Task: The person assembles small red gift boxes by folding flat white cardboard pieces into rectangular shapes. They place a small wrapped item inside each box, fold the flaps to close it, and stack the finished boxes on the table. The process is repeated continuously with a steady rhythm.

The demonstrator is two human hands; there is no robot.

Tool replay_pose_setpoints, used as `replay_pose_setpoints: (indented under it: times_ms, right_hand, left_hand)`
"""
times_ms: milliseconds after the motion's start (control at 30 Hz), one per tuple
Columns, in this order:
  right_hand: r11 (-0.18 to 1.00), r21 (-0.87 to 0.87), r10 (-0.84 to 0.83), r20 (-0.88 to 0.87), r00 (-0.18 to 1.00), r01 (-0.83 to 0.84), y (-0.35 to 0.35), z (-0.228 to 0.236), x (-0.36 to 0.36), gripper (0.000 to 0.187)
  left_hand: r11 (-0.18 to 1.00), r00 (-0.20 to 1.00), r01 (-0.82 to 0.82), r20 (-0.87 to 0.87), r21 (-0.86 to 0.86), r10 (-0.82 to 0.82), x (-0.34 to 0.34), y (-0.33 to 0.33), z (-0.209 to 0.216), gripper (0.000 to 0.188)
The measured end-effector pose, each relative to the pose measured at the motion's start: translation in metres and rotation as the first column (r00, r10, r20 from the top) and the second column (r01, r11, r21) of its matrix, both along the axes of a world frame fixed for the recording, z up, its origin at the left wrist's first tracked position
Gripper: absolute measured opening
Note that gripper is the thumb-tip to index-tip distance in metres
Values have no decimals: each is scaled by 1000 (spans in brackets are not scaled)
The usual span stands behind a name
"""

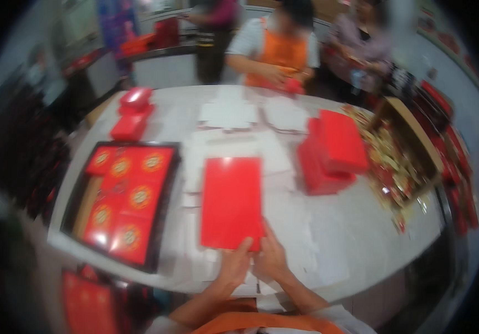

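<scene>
A plain red rectangular piece [231,200], a flat box or folded card, is held in front of me over the white table. I cannot tell its thickness. My left hand [237,265] grips its near edge with the thumb on top. At the near right corner, my right hand [272,257] has its fingers along the side, closed on the same piece. White flat cardboard pieces [228,114] lie beyond it, and more white sheets spread beneath. To the right stands a stack of red boxes [339,145].
At left, a dark-rimmed tray [164,222] holds several red boxes with gold round prints. Small red boxes [131,125] are stacked behind it. An open carton [431,161] at right spills gold and red wrapped pieces. Across the table, a person in an orange apron [284,50] handles something red.
</scene>
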State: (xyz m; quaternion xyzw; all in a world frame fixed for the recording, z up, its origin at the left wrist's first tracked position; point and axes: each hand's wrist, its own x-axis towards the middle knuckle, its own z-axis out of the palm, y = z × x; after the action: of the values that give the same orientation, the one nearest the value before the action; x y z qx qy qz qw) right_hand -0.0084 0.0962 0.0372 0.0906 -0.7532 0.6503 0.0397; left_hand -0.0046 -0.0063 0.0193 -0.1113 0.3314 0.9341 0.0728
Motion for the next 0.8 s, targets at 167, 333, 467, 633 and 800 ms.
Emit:
replay_pose_setpoints:
  times_ms: [167,333,467,633,800]
  right_hand:
    - [985,-147,-78,58,995,86,-15,7,3,42]
    - [992,-17,-127,3,992,127,-13,-11,4,41]
    - [996,-44,-74,21,997,75,-13,13,6,42]
    - [997,-58,-52,118,992,60,-13,28,12,44]
    - [994,-92,-49,46,998,53,-17,19,12,44]
  left_hand:
    - [997,996,-41,-78,63,46,-2,2,-2,29]
    - [993,990,-89,-115,-71,81,3,6,-3,26]
    - [990,992,-97,-94,-100,88,2,8,-2,25]
    - [992,994,-72,-90,-108,62,4,10,-8,25]
    - [991,991,-60,-125,-120,45,5,9,-13,28]
